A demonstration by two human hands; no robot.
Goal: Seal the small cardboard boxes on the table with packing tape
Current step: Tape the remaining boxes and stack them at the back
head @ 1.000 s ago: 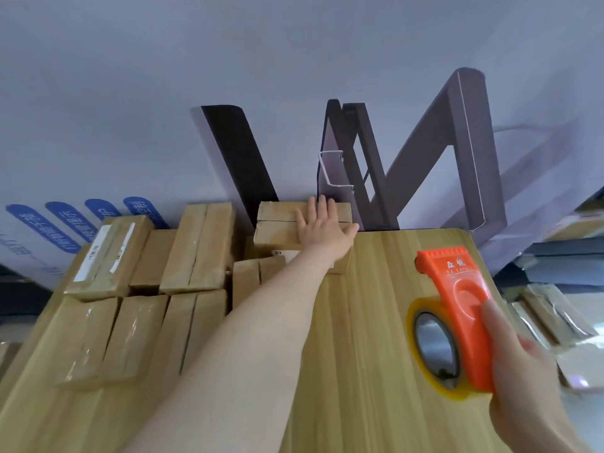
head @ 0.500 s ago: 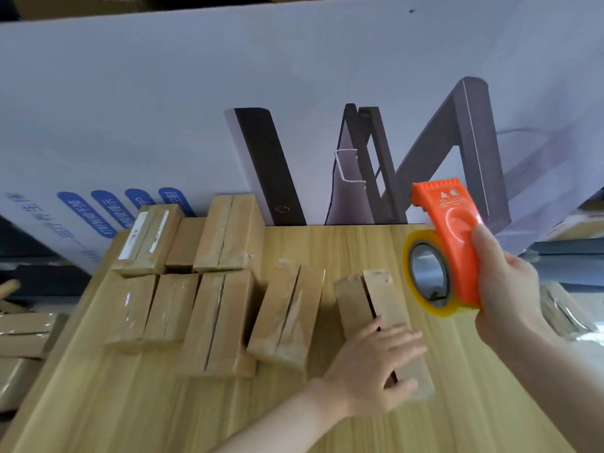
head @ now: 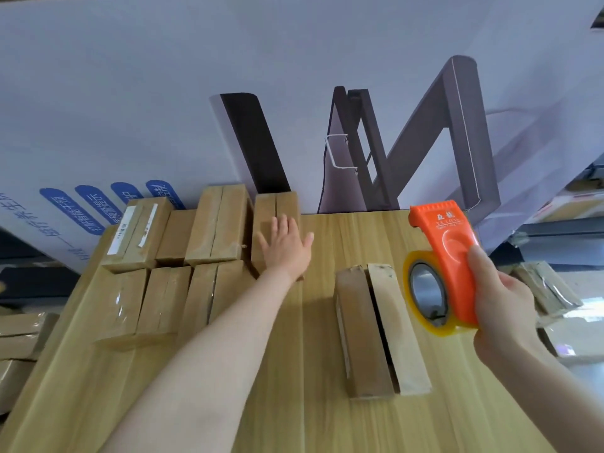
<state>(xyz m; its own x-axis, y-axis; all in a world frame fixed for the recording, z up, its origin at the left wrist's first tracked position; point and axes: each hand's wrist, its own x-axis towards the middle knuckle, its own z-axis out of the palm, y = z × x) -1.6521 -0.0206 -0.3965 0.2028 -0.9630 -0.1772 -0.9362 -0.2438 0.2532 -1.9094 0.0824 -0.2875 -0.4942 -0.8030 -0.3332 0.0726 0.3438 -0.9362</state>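
Guessing over halfway: taped boxes [head: 143,299] at 10 o'clock on the table [head: 294,403], left hand [head: 286,245] spread flat on the far box [head: 276,207] at 12, right hand [head: 500,308] gripping the tape dispenser [head: 447,256] at 3, gappy box [head: 376,328] at 4 unsealed.

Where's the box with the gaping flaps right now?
Head view, right of centre: the open box lies alone on the table, just left of the tape dispenser held in the right hand.

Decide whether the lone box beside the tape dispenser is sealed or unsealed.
Unsealed: the lone box shows a dark gap between its top flaps, no tape visible across it.
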